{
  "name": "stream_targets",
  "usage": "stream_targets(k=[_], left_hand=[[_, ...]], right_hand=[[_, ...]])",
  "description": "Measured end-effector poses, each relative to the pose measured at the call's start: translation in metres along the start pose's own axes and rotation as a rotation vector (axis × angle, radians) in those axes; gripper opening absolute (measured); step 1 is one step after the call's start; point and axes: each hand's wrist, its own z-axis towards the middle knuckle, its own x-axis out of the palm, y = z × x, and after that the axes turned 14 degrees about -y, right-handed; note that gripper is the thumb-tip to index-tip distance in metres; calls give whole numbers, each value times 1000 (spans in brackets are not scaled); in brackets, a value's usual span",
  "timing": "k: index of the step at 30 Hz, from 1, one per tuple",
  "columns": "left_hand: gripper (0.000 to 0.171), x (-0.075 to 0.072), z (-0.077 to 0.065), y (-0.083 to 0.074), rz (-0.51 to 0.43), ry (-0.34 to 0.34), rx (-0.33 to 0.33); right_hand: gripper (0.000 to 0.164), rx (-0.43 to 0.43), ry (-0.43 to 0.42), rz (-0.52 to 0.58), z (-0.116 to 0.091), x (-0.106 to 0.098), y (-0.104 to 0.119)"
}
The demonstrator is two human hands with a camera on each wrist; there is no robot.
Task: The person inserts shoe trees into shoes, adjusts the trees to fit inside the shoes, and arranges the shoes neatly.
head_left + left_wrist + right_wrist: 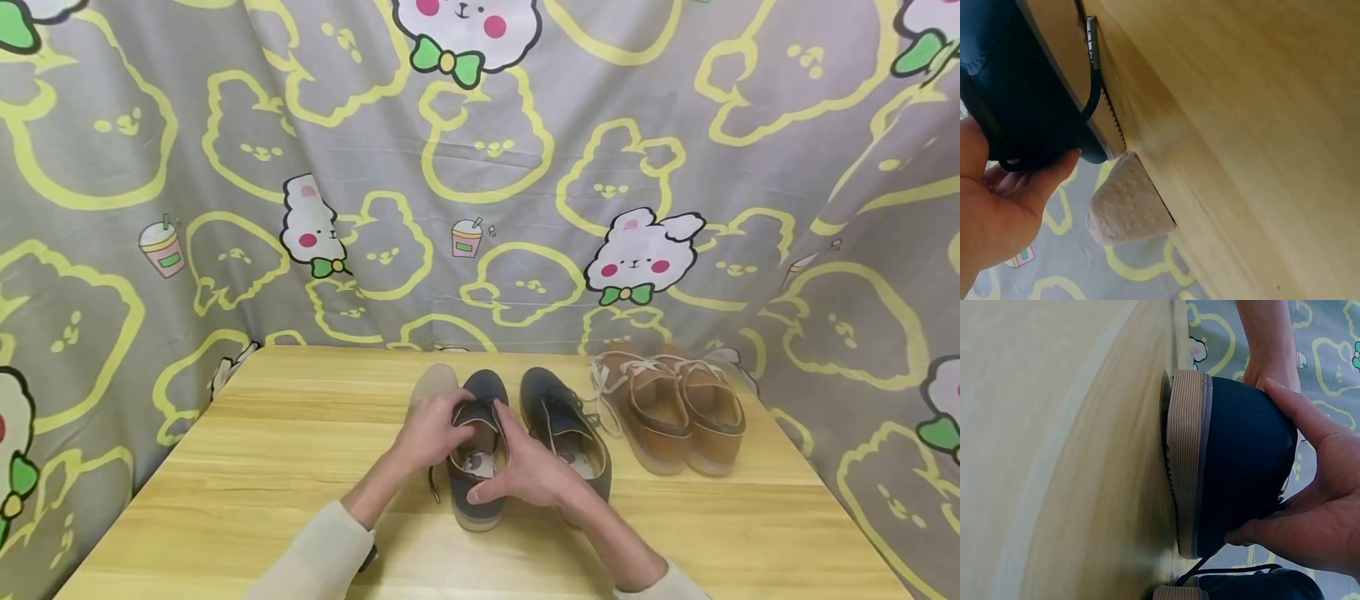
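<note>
A dark navy lace-up shoe (467, 502) with a pale ridged sole sits mid-table, toe toward the curtain. My left hand (431, 429) grips its left side near the laces, thumb at the opening. From the other side my right hand (534, 468) holds the same shoe, its thumb by the heel and fingers reaching forward to the lacing. In the right wrist view, thumb and fingers span the navy upper (1241, 444). A loose black lace (1094, 87) hangs beside the sole in the left wrist view. The matching navy shoe (538, 390) stands to the right, partly behind my right forearm.
Two brown shoes (652, 404) with white laces stand side by side at the back right. Behind my left hand lies a beige, rough-surfaced lump (435, 382). The wooden table (300, 442) ends against a grey patterned curtain (525, 208).
</note>
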Motion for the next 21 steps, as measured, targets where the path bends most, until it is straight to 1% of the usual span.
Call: stream_targets(k=[10,16,21], left_hand=[[35,5,-2,1,-24,-82,-7],[27,6,-1,1,-11,-136,-2],[26,7,0,1,5,-168,1]], right_hand=[[140,-7,-7,1,-2,1,2],[141,-20,-5,5,-3,2,4],[140,-24,-11,-2,-3,1,5]])
